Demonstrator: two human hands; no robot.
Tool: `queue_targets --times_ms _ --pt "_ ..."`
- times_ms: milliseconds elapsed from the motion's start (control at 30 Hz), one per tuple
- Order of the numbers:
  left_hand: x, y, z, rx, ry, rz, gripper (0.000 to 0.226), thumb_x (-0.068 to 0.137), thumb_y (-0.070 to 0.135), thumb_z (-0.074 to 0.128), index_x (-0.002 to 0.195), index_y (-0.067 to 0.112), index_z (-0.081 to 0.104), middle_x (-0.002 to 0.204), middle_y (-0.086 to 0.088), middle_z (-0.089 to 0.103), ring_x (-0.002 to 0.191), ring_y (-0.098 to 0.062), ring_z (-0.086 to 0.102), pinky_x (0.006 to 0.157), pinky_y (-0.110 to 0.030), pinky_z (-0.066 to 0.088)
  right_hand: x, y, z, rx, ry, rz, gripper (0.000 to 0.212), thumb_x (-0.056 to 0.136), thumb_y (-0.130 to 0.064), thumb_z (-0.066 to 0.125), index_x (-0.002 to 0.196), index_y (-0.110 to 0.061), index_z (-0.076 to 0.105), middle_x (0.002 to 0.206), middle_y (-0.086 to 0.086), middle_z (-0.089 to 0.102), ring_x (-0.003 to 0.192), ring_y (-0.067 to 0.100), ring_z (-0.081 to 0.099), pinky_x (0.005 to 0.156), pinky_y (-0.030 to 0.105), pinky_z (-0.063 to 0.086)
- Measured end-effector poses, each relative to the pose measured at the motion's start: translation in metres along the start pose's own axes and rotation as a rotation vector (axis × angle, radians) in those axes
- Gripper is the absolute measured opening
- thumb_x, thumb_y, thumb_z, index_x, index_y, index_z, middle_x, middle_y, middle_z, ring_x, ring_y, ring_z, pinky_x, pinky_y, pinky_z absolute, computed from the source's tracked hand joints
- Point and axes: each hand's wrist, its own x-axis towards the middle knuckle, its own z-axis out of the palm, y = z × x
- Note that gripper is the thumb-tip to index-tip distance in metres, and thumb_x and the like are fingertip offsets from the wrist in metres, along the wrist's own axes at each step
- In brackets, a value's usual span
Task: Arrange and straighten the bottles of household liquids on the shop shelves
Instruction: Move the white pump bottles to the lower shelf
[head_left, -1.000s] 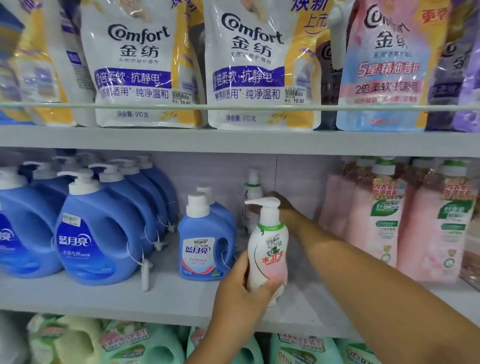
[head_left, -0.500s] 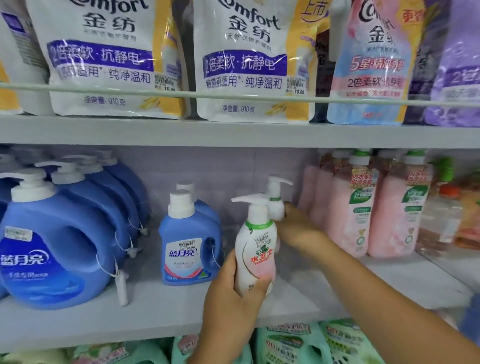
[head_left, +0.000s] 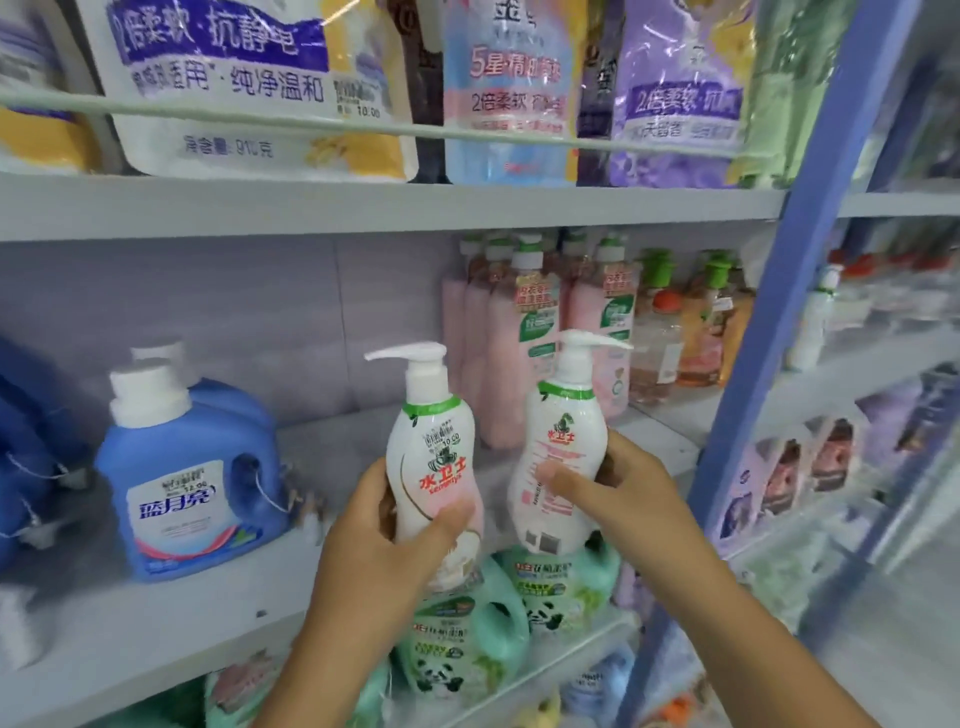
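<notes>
the grey shelf (head_left: 171, 618) runs across the view, and a blue post (head_left: 769, 322) stands at its right end. on the shelf above, big refill pouches (head_left: 260, 93) stand behind a rail. at the left of the middle shelf there is a blue detergent jug (head_left: 187, 493) with a white cap, and at the back right a group of pink bottles (head_left: 519, 353) stands upright. green jugs (head_left: 467, 644) with panda labels are on the shelf below. the left hand (head_left: 384, 540) holds a white pump bottle (head_left: 434, 457), fingers curled around its lower body, in front of the shelf edge. the right hand (head_left: 618, 499) holds a second pump bottle (head_left: 563, 457) in the same way, thumb on its label. both bottles are upright, just beside each other, spouts pointing to opposite sides.
</notes>
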Motion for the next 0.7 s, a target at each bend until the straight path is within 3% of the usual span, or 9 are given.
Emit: queue_targets --times_ms 200,333,433,567,700 --pt "-0.037 0.031 0.096 -0.085 -0.118 -0.005 0.046 0.072 0.026 0.088 0.094 0.062 0.068 0.096 0.02 0.079 0.085 0.002 0.074 0.061 -0.017 0.058 -0.052 0.008 -0.123 0.075 0.114 0.029 0.024 0.073 -0.03 0.083 0.095 -0.038 0.077 0.096 -0.011 0.079 0.086 0.005 0.075 0.064 0.012 0.056" --pt "-0.06 0.043 0.188 -0.129 -0.106 -0.038 0.044 0.074 0.004 0.087 0.102 0.035 0.074 0.089 0.011 0.081 0.076 -0.001 0.075 0.056 -0.011 0.054 -0.082 0.039 -0.212 0.079 0.209 0.087 0.032 0.074 -0.026 0.086 0.103 -0.033 0.075 0.094 -0.009 0.08 0.086 0.006 0.076 0.067 0.019 0.059" --pt "-0.073 0.053 0.271 -0.136 -0.096 -0.05 0.044 0.076 -0.005 0.083 0.101 0.029 0.072 0.084 0.013 0.08 0.07 0.005 0.073 0.055 -0.007 0.052 -0.101 0.062 -0.291 0.067 0.241 0.143 0.038 0.07 -0.028 0.088 0.105 -0.03 0.075 0.094 -0.008 0.08 0.087 0.008 0.076 0.073 0.023 0.058" --pt "-0.077 0.064 0.357 -0.153 -0.138 -0.067 0.043 0.077 -0.004 0.082 0.104 0.027 0.073 0.087 0.009 0.081 0.072 0.002 0.074 0.054 -0.01 0.052 -0.115 0.068 -0.381 0.071 0.332 0.146 0.044 0.06 -0.039 0.089 0.101 -0.035 0.073 0.09 -0.014 0.079 0.081 0.001 0.075 0.062 0.013 0.056" --pt "-0.075 0.066 0.424 -0.123 -0.155 -0.099 0.04 0.074 0.008 0.088 0.101 0.033 0.072 0.087 0.013 0.08 0.073 0.001 0.074 0.054 -0.012 0.053 -0.11 0.066 -0.445 0.075 0.335 0.127 0.044 0.071 -0.022 0.088 0.111 -0.033 0.072 0.096 -0.011 0.08 0.085 0.004 0.076 0.065 0.011 0.056"
